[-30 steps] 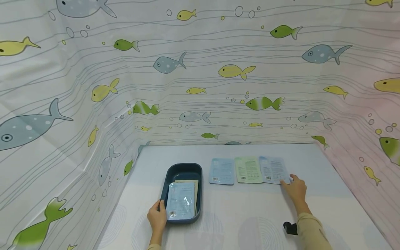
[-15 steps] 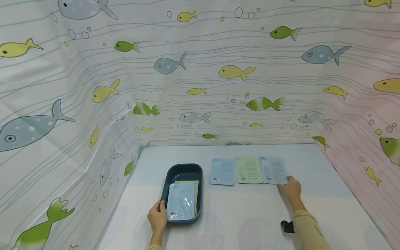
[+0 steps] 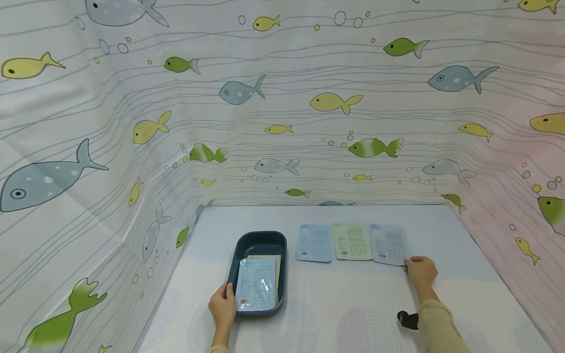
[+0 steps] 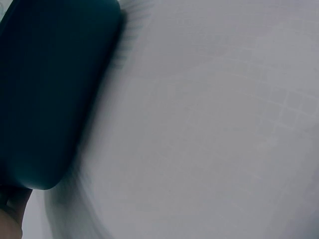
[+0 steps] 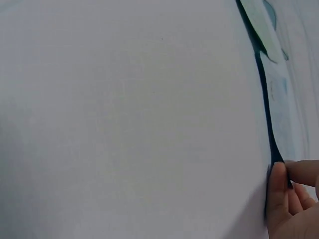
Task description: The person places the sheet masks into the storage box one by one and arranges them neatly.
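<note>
Packet [image 3: 390, 244], pale blue, lies rightmost of three on table [image 3: 335, 294]; right hand [image 3: 422, 271] pinches its near right corner. Left hand [image 3: 222, 305] grips dark blue tray [image 3: 262, 248] at left side, more packets [image 3: 256, 284] inside.

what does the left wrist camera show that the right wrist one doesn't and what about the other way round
Only the left wrist view shows the dark tray and part of the left hand. Only the right wrist view shows the right hand pinching a blue packet by its corner, and a green packet. Both show the pale tabletop.
</note>
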